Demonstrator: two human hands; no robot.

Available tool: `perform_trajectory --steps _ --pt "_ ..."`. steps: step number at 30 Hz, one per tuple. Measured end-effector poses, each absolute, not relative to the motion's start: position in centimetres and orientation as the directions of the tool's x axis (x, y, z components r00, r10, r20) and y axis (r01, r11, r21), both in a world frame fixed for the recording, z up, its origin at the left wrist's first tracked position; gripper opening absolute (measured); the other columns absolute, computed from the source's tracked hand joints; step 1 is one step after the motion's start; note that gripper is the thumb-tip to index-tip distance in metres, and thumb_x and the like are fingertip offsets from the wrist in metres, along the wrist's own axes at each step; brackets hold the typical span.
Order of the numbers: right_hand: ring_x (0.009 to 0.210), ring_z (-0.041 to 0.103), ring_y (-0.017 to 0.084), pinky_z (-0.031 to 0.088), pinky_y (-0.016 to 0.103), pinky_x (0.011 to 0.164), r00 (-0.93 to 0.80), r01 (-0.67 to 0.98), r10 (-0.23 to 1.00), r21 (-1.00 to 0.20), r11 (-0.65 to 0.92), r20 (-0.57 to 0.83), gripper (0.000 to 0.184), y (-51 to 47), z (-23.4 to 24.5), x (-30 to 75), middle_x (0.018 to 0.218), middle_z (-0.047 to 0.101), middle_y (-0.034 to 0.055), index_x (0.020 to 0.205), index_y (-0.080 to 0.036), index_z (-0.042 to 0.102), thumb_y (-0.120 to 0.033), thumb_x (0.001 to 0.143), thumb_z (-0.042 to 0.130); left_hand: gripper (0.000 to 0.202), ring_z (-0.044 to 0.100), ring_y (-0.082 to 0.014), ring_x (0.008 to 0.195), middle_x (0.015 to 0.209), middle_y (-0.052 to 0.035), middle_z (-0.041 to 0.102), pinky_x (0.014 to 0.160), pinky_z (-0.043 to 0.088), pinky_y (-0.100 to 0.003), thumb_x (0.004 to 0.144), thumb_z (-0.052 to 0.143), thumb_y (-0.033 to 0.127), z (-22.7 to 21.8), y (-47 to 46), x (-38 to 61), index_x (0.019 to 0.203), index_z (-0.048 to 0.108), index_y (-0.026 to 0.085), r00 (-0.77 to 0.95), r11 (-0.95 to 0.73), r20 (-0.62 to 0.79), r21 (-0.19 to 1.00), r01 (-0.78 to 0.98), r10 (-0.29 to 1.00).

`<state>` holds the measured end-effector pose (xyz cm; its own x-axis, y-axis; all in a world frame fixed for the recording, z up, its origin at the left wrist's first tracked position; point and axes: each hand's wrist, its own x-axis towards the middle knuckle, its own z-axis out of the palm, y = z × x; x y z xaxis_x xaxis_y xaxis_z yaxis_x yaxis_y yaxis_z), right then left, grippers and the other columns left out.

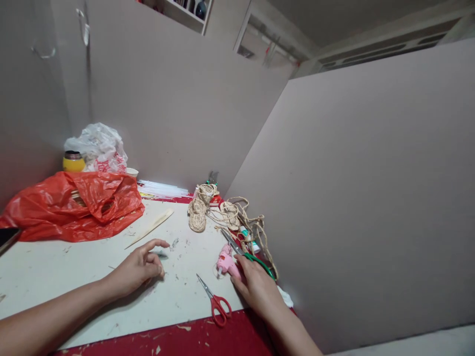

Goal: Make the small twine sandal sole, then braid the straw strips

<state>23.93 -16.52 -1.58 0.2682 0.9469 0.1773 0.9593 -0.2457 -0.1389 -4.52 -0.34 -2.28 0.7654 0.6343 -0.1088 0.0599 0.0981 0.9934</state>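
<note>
My left hand (pixel 139 267) hovers over the white board (pixel 178 296), index finger stretched out and the other fingers loosely curled, with nothing visible in it. At the right, my right hand (pixel 258 287) has its thumb and fingers around the handle of a pink hot glue gun (pixel 225 262), whose nozzle end points away from the hand. Green-handled scissors (pixel 261 262) lie just beyond these fingers, partly covered by them. Between my hands, red-handled scissors (pixel 219 306) rest on the board with their blades slightly apart. Beyond my left hand lies a pale pointed strip (pixel 150 227).
Coils of braided twine (pixel 197 215) and a white-green tube (pixel 250 240) lie at the back right. White glue sticks (pixel 163 189) line the back. A red plastic bag (pixel 74 207), a yellow jar (pixel 73 161) and a white bag (pixel 98 143) stand left. Grey partitions (pixel 352 198) enclose the table.
</note>
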Motion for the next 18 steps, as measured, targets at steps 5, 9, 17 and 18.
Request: perform_trajectory --steps 5,9,17,18 --pt "0.093 0.062 0.027 0.045 0.035 0.077 0.256 0.954 0.946 -0.207 -0.216 0.197 0.036 -16.3 -2.1 23.9 0.103 0.066 0.0126 0.12 -0.017 0.05 -0.032 0.087 0.045 0.06 0.039 -0.0078 0.048 0.068 0.0013 0.062 0.045 0.028 -0.021 0.07 0.057 0.02 -2.1 -0.3 -4.7 0.126 0.035 0.017 0.777 0.102 -0.126 0.992 0.08 0.617" --pt "0.085 0.063 0.022 0.046 0.032 0.075 0.277 0.84 0.946 -0.521 -0.152 0.17 0.037 -17.1 -1.8 23.8 0.102 0.065 0.0079 0.119 -0.023 0.048 -0.036 0.084 0.052 0.06 0.038 -0.0074 0.046 0.069 0.001 0.062 0.044 0.03 -0.022 0.07 0.056 0.02 -2.2 -0.1 -4.5 0.126 0.034 0.016 0.774 0.112 -0.13 0.991 0.076 0.62" --pt "0.055 0.053 0.013 0.044 0.023 0.051 0.49 -0.076 0.872 -0.996 0.053 0.009 0.04 -19.5 -0.1 25.3 0.07 0.062 0.0011 0.111 -0.022 0.054 -0.038 0.076 0.067 0.054 0.038 -0.0065 0.044 0.068 0.0019 0.061 0.043 0.031 -0.021 0.069 0.056 0.02 -2.0 -0.1 -4.5 0.12 0.039 0.015 0.779 0.117 -0.143 0.989 0.089 0.611" --pt "0.052 0.05 0.011 0.043 0.022 0.049 0.503 -0.162 0.864 -0.981 0.107 0.011 0.034 -19.7 -0.1 25.4 0.063 0.059 0.0 0.105 -0.021 0.058 -0.038 0.077 0.067 0.052 0.039 -0.0063 0.044 0.068 0.0021 0.06 0.043 0.032 -0.021 0.069 0.056 0.02 -2.1 -0.1 -4.5 0.119 0.04 0.015 0.781 0.119 -0.143 0.989 0.088 0.608"
